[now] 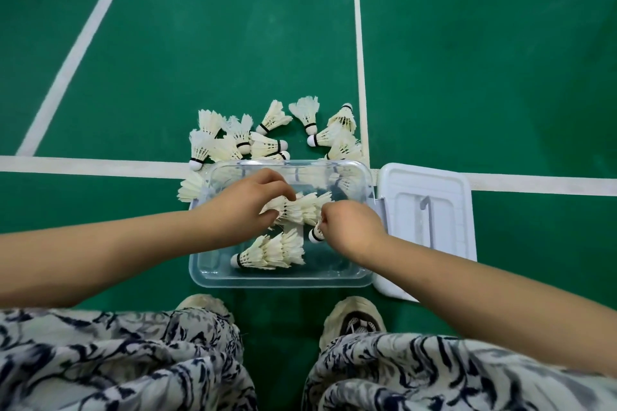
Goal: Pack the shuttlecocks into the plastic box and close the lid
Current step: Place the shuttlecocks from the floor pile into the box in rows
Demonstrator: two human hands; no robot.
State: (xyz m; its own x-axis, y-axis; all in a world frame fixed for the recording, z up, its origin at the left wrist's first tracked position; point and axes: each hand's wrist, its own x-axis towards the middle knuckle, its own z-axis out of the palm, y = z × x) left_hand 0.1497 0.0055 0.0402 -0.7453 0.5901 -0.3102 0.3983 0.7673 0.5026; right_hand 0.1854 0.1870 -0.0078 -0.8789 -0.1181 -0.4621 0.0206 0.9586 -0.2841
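Floor (467,77): green court, white lines crossing; one line running under the far edge of the box.
Box (280,279): clear plastic, open, on the floor just ahead of two shoes (354,319).
Lid (430,227): white, off the box, lying flat on the floor, touching the box's right side.
Stack in box (270,252): several shuttlecocks nested one into another, lying on its side on the box bottom near the front wall, cork end to the left.
Held stack (300,208): second nested row, lying sideways above the first, inside the box — feathers at the left end, cork (315,236) at the right.
Left hand (247,207): over the box, fingers curled down around the feather end of the held stack, thumb below it.
Right hand (350,223): over the box's right part, nearly closed, fingertips pinched on the cork end of the same stack.
Loose pile (233,140): shuttlecocks scattered on the floor just beyond the box's far wall, some overlapping, corks pointing all ways.
Right cluster (340,135): a few more by the vertical white line — near the box's far right corner.
One shuttlecock (190,187): against the box's left outer wall, partly hidden.
Trousers (133,367): patterned cloth across the bottom edge.
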